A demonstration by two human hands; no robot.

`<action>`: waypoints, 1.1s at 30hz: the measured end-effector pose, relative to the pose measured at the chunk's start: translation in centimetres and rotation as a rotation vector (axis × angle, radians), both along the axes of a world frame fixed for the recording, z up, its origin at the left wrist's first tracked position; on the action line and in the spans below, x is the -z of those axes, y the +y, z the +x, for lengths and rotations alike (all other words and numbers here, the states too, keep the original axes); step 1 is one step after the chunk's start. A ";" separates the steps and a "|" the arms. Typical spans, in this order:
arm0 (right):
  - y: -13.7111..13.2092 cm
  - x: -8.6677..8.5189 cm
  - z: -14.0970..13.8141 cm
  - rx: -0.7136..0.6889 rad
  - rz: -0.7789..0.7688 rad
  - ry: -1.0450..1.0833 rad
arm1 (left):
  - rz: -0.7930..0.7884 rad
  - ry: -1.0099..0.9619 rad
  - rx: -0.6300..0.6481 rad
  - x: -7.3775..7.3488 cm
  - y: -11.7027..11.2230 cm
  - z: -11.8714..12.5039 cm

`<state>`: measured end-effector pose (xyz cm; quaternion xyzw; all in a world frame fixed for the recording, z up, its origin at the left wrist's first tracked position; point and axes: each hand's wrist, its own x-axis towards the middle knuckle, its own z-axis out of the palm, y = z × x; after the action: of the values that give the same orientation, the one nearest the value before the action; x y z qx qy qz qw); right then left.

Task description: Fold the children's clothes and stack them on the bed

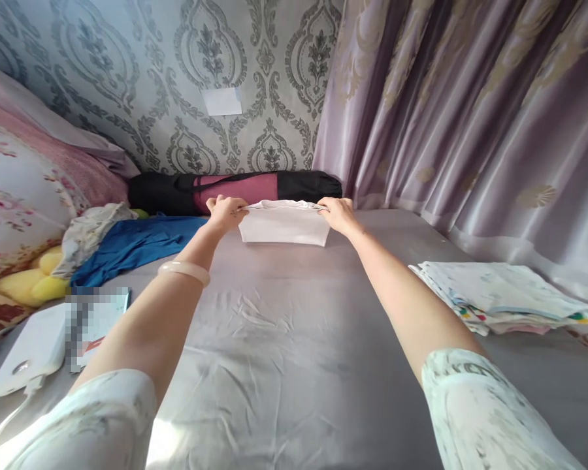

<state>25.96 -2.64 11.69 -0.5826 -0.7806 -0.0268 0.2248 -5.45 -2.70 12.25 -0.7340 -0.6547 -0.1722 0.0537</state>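
Observation:
Both my arms reach forward over the bed, holding up a pale pinkish-white piece of cloth [285,226] by its top corners. My left hand [226,212] pinches the left corner, and a pale bangle [185,271] circles that forearm. At the right corner, my right hand [340,214] grips in the same way. Between the hands the cloth's upper edge is slightly gathered, while its lower part hangs flat just above or against the sheet; which of the two I cannot tell.
Folded printed cloths [504,290] lie stacked at the right on the grey sheet [255,365]. A black and maroon roll bag [235,188] rests along the wall. At the left are a blue cloth [132,245], a yellow plush [42,277] and a white power bank [32,349] with its cable.

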 end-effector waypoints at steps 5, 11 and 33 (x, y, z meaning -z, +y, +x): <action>-1.9 2.0 0.6 -0.097 0.084 -0.016 | 0.057 -0.008 0.074 2.5 -2.0 -0.5; -5.8 5.2 1.7 -0.208 0.113 -0.079 | 0.075 0.005 0.208 6.3 -5.2 -1.7; -12.7 11.3 2.6 -0.311 -0.090 -0.193 | -0.122 0.054 0.396 12.4 -11.5 -2.5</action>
<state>28.53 -15.35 0.38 -0.4592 -0.8796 -0.0125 0.1237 -7.92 -14.20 -0.19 -0.8546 -0.5052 -0.1197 -0.0083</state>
